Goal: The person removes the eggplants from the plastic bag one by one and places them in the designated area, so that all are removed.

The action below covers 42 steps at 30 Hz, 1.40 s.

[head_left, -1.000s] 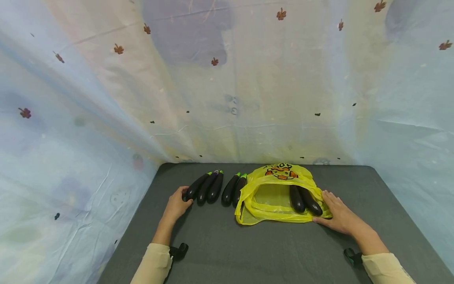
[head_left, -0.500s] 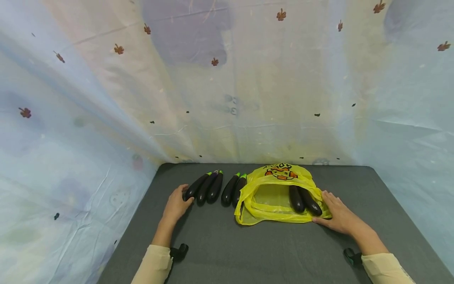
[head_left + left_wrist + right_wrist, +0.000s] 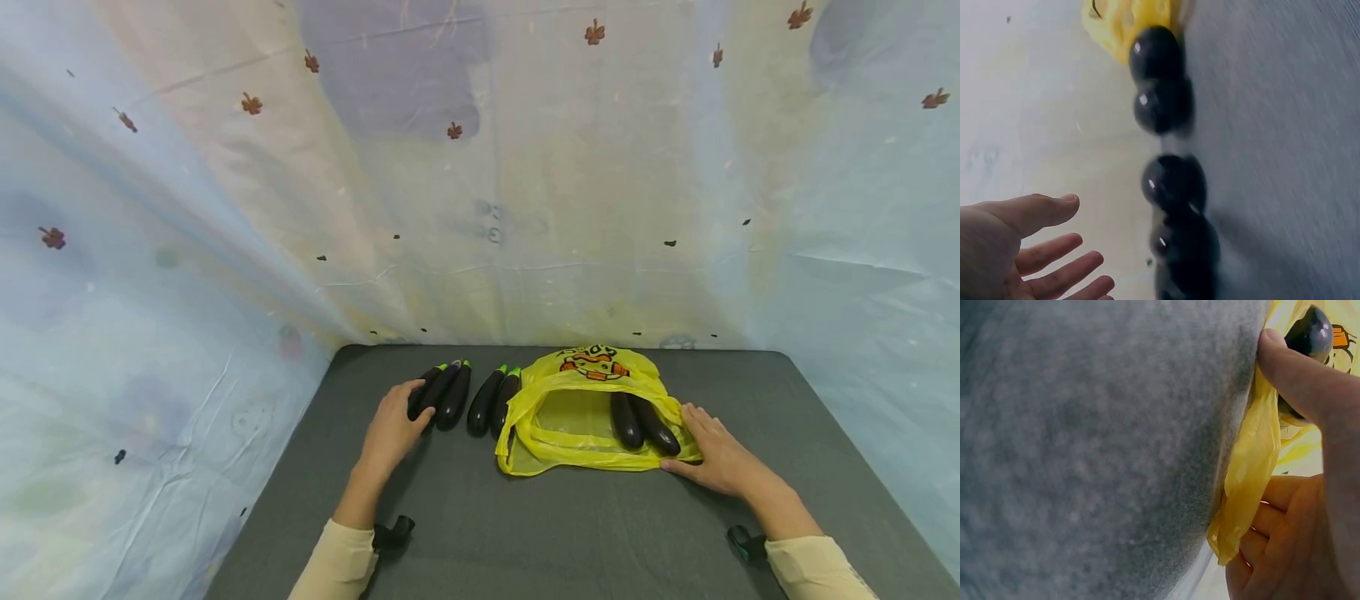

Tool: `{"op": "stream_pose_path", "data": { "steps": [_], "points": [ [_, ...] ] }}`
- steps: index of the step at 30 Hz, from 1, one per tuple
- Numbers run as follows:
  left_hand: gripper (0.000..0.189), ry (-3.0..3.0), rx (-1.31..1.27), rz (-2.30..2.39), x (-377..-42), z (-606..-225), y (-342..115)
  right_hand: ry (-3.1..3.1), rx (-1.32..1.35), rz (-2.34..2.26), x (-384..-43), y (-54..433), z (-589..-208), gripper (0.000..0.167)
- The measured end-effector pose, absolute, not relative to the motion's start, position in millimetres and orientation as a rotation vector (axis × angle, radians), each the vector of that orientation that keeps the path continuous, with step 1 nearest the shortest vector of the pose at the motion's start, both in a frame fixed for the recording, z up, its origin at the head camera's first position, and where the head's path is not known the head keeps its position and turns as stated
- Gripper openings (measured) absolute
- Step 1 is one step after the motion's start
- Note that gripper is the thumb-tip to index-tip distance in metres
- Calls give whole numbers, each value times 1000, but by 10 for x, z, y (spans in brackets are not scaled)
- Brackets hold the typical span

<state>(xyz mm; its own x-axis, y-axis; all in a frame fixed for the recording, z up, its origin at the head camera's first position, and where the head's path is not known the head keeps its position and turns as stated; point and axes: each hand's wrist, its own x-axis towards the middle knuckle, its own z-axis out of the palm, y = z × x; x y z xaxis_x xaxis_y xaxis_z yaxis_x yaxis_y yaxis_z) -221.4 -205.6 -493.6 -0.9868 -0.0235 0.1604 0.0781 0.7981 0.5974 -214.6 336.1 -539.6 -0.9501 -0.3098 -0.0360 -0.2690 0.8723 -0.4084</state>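
In the head view, my left hand (image 3: 395, 425) is at the leftmost of three dark eggplants (image 3: 453, 403), partly covering it. The left wrist view shows that hand's fingers (image 3: 1057, 253) spread and nearly straight, with a gap between them and the row of eggplants (image 3: 1159, 56). My right hand (image 3: 712, 454) rests along the right side of a yellow plastic bag (image 3: 543, 457), its fingers extended and the thumb at the bag's lower edge. Two eggplants (image 3: 655, 429) lie inside the bag's mouth, which faces me.
Two more eggplants (image 3: 486, 403) with green stem ends lie between the left group and the bag, the nearer one touching the bag's edge. Everything lies on a dark grey table (image 3: 555, 533). A pale patterned curtain (image 3: 525, 208) hangs behind and to the left.
My left hand has shifted right and slightly away from me, now covering part of the leftmost eggplant. The right hand, bag and eggplants stay in place.
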Motion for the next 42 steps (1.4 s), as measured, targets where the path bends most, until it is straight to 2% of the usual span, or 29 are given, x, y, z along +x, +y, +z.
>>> {"op": "stream_pose_path", "data": {
  "steps": [14,42],
  "points": [
    [53,-2835,-280,-1019,-2083,-4800,-1459,2928,-459,-588,-2148,3350,-5395,116],
    [47,-2948,-731,-1061,-2025,-4967,-376,2889,-448,-556,-2164,3360,-5363,116]
  ]
}}
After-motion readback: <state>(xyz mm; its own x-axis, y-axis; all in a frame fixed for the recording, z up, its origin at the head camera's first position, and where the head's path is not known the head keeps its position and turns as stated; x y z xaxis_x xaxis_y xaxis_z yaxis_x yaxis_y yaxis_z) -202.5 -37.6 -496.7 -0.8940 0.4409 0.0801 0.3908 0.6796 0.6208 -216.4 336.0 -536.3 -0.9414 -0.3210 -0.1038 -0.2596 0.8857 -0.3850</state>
